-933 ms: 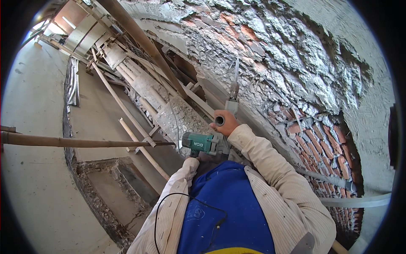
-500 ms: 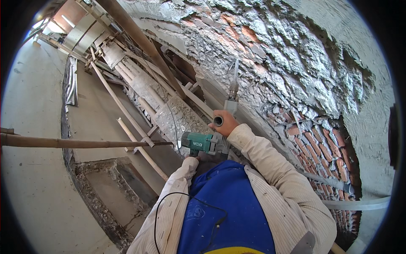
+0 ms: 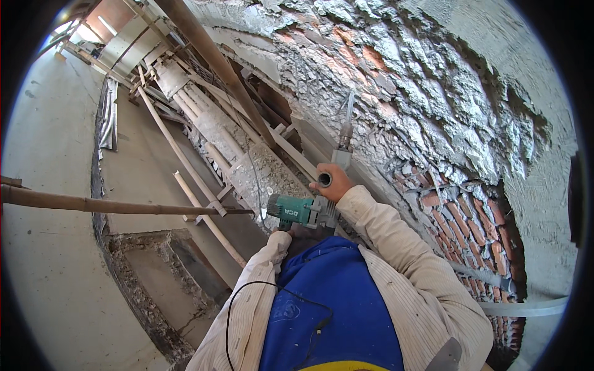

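Observation:
A green and grey demolition hammer (image 3: 296, 211) is held in front of my body, its chisel bit (image 3: 349, 111) pointing up and away at the broken wall face (image 3: 396, 93). My right hand (image 3: 339, 183) is wrapped round its side handle, whose round hollow end shows. Low at the rear of the tool, my left hand (image 3: 286, 233) grips it, mostly hidden by the sleeve and the tool body. The bit's tip overlaps rough grey mortar and brick; whether it touches I cannot tell.
A bamboo pole (image 3: 124, 206) juts in from the left. A thick pole (image 3: 216, 59) slants overhead, beside more scaffold poles (image 3: 179, 148). Exposed red bricks (image 3: 476, 229) and a pale pipe (image 3: 526, 307) lie at right. A thin black cord (image 3: 253, 282) crosses my front.
The view has shifted slightly, so wall, hammer and right hand appear a little further right and lower. The grip of both hands looks the same.

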{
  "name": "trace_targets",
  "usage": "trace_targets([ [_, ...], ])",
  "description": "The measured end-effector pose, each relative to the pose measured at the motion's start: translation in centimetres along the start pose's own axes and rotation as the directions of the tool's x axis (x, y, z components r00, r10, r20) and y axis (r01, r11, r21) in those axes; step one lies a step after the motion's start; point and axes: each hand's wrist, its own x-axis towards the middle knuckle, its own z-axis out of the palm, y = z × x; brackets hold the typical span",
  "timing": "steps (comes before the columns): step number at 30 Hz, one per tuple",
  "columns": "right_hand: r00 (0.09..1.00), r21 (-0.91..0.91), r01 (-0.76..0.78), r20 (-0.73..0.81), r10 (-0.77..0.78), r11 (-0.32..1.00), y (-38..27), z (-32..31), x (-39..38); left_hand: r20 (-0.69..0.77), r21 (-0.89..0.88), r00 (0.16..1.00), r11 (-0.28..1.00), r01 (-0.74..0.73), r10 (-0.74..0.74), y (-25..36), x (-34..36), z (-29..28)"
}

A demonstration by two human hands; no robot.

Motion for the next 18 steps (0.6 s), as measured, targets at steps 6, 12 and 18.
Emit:
trace_targets([
  [6, 1.000, 0.017, 0.016, -0.009, -0.016, 1.000, 0.1, -0.1, 0.2, -0.075, 0.271, 0.997, 0.963, 0.003, 0.018, 5.3, -5.1, -1.5],
  [12, 1.000, 0.001, 0.015, 0.008, -0.015, 1.000, 0.6, -0.2, 0.7, -0.162, 0.297, 0.986, 0.955, 0.008, 0.042, 3.8, -3.0, -1.1],
  [18, 0.987, 0.013, 0.089, -0.137, -0.086, 0.996, -0.1, 0.2, 0.6, 0.055, 0.130, 0.998, 0.991, 0.007, -0.014, 1.3, 0.5, -0.7],
])
